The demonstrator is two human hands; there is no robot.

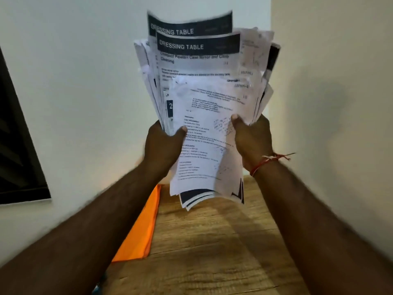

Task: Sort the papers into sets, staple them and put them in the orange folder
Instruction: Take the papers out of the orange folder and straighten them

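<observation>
I am holding the whole loose pile of papers (202, 86) up in the air, well above the orange folder (140, 226) and a little to its right. The folder is lying flat on the wooden bench (212, 241), out of the way until the sets are made. My left hand (163, 145) is gripping the pile on the side nearer the folder, thumb pressed over the front sheet; my right hand (253, 141), a red thread (263, 162) at its wrist, is gripping the far side the same way. The fingers of both are hidden behind the paper. The sheets are fanning out unevenly, with two "DRESSING TABLE" header pages standing above the rest and ragged edges hanging below. I am holding them upright and facing me, I judge, so that I can read the headings and tell which pages belong together. Nothing looks sorted or stapled yet, and I am seeing no stapler near the folder.
</observation>
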